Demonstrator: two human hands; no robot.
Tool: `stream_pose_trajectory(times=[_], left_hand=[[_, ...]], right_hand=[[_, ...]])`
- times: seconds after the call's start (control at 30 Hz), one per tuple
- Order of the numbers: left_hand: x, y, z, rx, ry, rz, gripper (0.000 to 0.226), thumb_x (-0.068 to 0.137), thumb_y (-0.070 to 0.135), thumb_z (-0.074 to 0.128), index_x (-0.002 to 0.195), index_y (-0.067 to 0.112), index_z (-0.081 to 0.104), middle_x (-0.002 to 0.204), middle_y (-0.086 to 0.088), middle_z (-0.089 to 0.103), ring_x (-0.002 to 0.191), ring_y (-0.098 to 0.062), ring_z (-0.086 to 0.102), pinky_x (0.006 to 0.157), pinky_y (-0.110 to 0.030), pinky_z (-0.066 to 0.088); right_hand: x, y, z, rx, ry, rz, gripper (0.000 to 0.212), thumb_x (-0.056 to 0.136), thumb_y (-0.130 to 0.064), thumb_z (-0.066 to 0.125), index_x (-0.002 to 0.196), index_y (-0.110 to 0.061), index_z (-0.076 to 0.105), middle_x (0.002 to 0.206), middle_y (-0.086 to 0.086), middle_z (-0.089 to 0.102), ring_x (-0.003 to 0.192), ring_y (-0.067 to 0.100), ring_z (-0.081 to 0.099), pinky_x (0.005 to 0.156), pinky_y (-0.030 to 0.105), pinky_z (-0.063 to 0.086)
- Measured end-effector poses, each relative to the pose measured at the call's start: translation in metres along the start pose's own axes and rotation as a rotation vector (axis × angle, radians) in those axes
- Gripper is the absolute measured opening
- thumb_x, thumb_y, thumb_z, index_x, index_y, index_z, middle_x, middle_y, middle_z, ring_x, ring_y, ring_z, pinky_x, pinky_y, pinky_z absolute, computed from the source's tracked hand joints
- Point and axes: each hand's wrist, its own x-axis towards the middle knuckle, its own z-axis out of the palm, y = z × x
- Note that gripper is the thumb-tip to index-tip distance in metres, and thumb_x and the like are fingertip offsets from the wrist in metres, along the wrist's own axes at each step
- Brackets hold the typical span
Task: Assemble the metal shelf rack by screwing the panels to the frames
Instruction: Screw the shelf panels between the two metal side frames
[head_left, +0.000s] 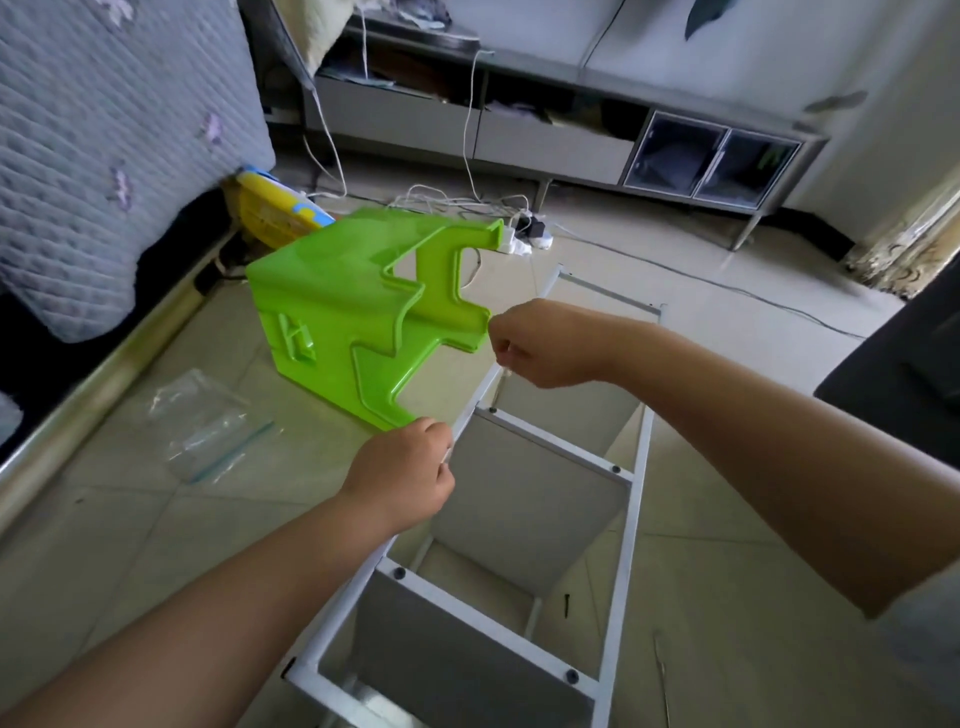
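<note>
Fingers of left hand (402, 470) pinching white frame (631, 525), right hand (540, 345) fingers curled over it, no readable writing.

A home bedroom: quilted bed (104, 156), low cabinet (519, 130), tiled floor (130, 519).

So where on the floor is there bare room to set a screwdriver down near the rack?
Bare tile lies left of the rack, between the plastic bag and the left arm. More lies right of the rack, apart from a loose black screw. It is crowded ahead: the green stool and both hands, left and right.
</note>
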Motion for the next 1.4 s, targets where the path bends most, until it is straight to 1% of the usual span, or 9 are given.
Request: stream_pose_trajectory(times=[0.1,0.27,0.4,0.57,0.7,0.8,1.03,1.23,1.4], left_hand=[[0.0,0.0,0.002,-0.013,0.03,-0.022,0.022,0.087,0.018,0.047,0.108,0.013,0.054,0.109,-0.001,0.056,0.093,-0.025,0.057,0.065,-0.025,0.034],[-0.004,-0.004,0.003,0.01,0.097,0.029,0.015,0.074,0.011,0.058,0.089,0.01,0.056,0.089,-0.005,0.057,0.075,-0.033,0.06,0.058,-0.029,0.035],[-0.003,-0.011,0.0,0.032,0.124,0.179,0.017,0.045,0.015,0.06,0.055,0.013,0.046,0.051,-0.001,0.047,0.032,-0.026,0.045,0.037,-0.02,0.021],[-0.001,-0.009,0.004,-0.071,0.082,0.045,0.012,0.084,0.018,0.053,0.081,0.015,0.041,0.091,-0.005,0.056,0.076,-0.031,0.054,0.06,-0.027,0.029],[0.002,-0.002,-0.006,0.06,-0.001,0.015,0.021,0.085,0.024,0.048,0.072,0.022,0.031,0.079,0.004,0.043,0.078,-0.024,0.048,0.062,-0.026,0.031],[0.007,0.004,-0.017,0.088,-0.109,0.0,0.027,0.088,0.036,0.051,0.074,0.025,0.031,0.08,0.008,0.041,0.086,-0.021,0.051,0.068,-0.029,0.036],[0.086,0.054,-0.008,0.057,-0.091,-0.102,0.044,0.097,0.042,0.034,0.123,0.008,0.044,0.135,-0.01,0.041,0.124,-0.027,0.042,0.091,-0.036,0.039],[0.113,0.063,0.031,0.105,-0.152,-0.129,0.067,0.098,0.042,0.031,0.147,0.001,0.011,0.157,-0.008,0.0,0.145,-0.019,0.003,0.114,-0.037,0.019],[0.108,0.058,0.036,0.179,-0.142,-0.095,0.071,0.097,0.042,0.032,0.148,0.002,0.003,0.157,-0.01,-0.004,0.146,-0.02,-0.002,0.117,-0.036,0.013]], right_hand=[[0.007,0.004,0.005,-0.022,0.087,0.12,0.029,0.096,-0.025,0.043,0.102,-0.001,0.058,0.105,0.017,0.061,0.102,0.031,0.054,0.076,0.033,0.04],[0.007,0.005,0.022,0.109,0.144,0.407,0.031,0.09,-0.02,0.046,0.062,-0.007,0.043,0.072,0.01,0.05,0.081,0.031,0.052,0.054,0.024,0.032],[-0.015,-0.003,0.008,-0.005,-0.001,0.131,0.023,0.095,-0.023,0.041,0.106,-0.007,0.053,0.109,0.012,0.058,0.102,0.03,0.054,0.08,0.032,0.043],[-0.014,-0.019,0.005,-0.141,0.006,0.202,0.026,0.098,-0.024,0.038,0.097,-0.006,0.056,0.101,0.013,0.056,0.091,0.029,0.054,0.069,0.028,0.037],[0.001,-0.014,0.004,0.092,-0.012,0.373,0.018,0.095,-0.015,0.041,0.089,-0.004,0.054,0.094,0.012,0.055,0.081,0.024,0.051,0.064,0.023,0.04],[-0.015,0.019,0.002,0.239,0.067,0.444,0.026,0.096,-0.02,0.041,0.085,-0.002,0.057,0.065,0.006,0.042,0.054,0.017,0.039,0.039,0.015,0.035],[-0.082,0.144,0.041,0.458,0.511,0.787,0.025,0.09,-0.014,0.052,0.093,0.006,0.067,0.073,0.011,0.055,0.072,0.026,0.049,0.062,0.026,0.037],[-0.082,0.164,0.067,0.417,0.583,0.607,0.019,0.089,-0.009,0.051,0.098,-0.005,0.067,0.097,0.011,0.065,0.09,0.027,0.058,0.074,0.027,0.042],[-0.066,0.163,0.066,0.304,0.565,0.502,0.022,0.091,-0.007,0.048,0.103,0.0,0.065,0.102,0.017,0.063,0.095,0.03,0.056,0.076,0.026,0.039]])
